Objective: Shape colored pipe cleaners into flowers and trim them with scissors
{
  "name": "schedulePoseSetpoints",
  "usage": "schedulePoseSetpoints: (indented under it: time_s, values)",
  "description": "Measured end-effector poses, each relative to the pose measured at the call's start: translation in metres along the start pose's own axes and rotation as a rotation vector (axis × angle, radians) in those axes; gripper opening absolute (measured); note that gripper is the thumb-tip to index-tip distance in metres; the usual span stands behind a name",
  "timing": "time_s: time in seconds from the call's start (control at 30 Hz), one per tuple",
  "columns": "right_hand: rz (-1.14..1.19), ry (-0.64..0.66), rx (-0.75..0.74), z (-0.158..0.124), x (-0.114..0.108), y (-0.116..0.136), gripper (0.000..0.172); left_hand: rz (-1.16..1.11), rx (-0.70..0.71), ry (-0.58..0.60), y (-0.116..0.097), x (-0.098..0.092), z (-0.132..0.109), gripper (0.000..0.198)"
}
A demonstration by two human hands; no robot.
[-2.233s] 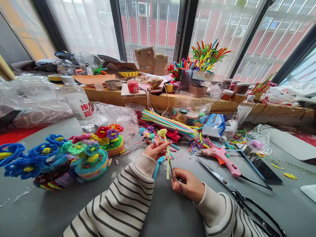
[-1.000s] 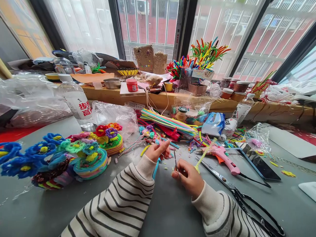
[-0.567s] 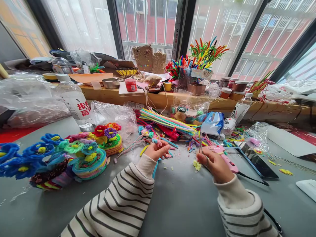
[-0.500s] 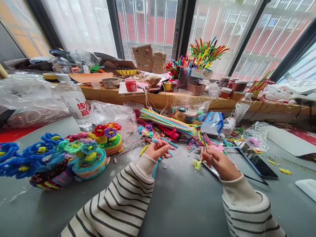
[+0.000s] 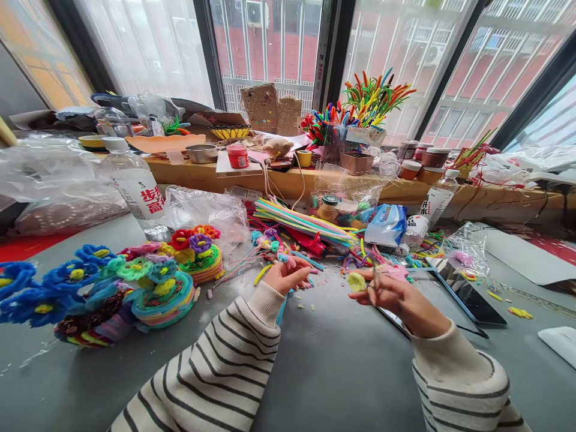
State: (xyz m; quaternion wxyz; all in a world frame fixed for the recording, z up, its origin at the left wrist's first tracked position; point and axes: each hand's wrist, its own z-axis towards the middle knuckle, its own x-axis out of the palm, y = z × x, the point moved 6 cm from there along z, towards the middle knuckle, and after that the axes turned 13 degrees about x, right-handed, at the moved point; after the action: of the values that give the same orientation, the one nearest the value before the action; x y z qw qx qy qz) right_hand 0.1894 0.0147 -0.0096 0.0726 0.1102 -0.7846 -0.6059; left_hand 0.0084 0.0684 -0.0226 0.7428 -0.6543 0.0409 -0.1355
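Bundle of pastel stems: the long fuzzy lengths point(image 5: 306, 222) lie slantwise on the grey table point(image 5: 324, 372); I place everything else by them.
Yellow flower: this pale fuzzy head point(image 5: 357, 282) is raised at the right hand's fingertips, on the near side of the bundle, toward its right end.
Right hand: palm partly turned up, the hand point(image 5: 400, 297) is near the bundle's right end, its fingers pinched on the yellow flower and curled about small scissors point(image 5: 375, 282), which look blurred from here.
Left hand: the hand point(image 5: 285, 277) is just on the near side of the bundle, thumb and fingers drawn close together; a pink fuzzy piece point(image 5: 287, 259) shows by the fingertips, and I cannot tell if they grip it.
Blue stem: a thin length point(image 5: 282, 313) shows below the left hand, well to the near side of the bundle.
Glue gun: the pink body point(image 5: 398, 272) is right of the bundle, partly hidden behind the right hand.
Phone: dark-screened point(image 5: 465, 294), well to the right of the bundle.
Blue-and-white packet: it sits point(image 5: 386, 225) just past the bundle's right end.
Flower pots: blue blooms point(image 5: 76, 273) and a coiled pastel pot point(image 5: 164, 297) stand left of the bundle.
Windowsill: wooden point(image 5: 202, 174), beyond the bundle, bearing a red jar point(image 5: 237, 157) and upright bright stems point(image 5: 380, 99).
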Motion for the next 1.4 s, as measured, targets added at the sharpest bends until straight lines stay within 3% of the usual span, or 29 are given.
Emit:
schedulePoseSetpoints:
  time_s: [0.1,0.2,0.3,0.43,0.57,0.67,0.83,1.0,1.23,1.4]
  values:
    - [0.363,0.07,-0.082,-0.007,0.007,0.009,0.058,0.021,0.113,0.053,-0.009,0.008,-0.005,0.025]
    - [0.511,0.04,-0.007,-0.003,0.018,0.002,0.06,0.042,0.165,0.233,-0.011,0.021,-0.011,0.03]
    - [0.616,-0.007,0.03,0.004,0.023,-0.003,0.058,0.118,0.129,0.429,-0.004,0.032,-0.017,0.028]
    - [0.751,0.016,-0.01,0.008,0.022,-0.001,0.052,0.147,0.025,0.498,0.006,0.032,-0.018,0.024]
    - [0.695,0.22,-0.003,0.013,0.041,0.002,0.045,0.112,-0.063,0.446,0.009,0.028,-0.016,0.023]
    - [0.609,0.282,0.02,0.023,0.057,0.002,0.042,0.086,-0.098,0.466,0.009,0.03,-0.017,0.023]
    - [0.673,0.171,0.003,0.044,0.053,0.008,0.036,0.058,-0.158,0.395,0.011,0.026,-0.015,0.022]
    - [0.709,0.111,-0.042,0.045,0.037,0.011,0.031,0.219,-0.18,0.361,0.013,0.019,-0.014,0.02]
    - [0.501,-0.237,-0.092,0.038,0.014,-0.004,0.028,0.189,-0.126,0.126,0.008,0.005,-0.005,0.019]
    - [0.29,-0.191,-0.037,0.044,0.029,-0.012,0.031,0.124,-0.112,0.076,0.009,-0.001,-0.001,0.024]
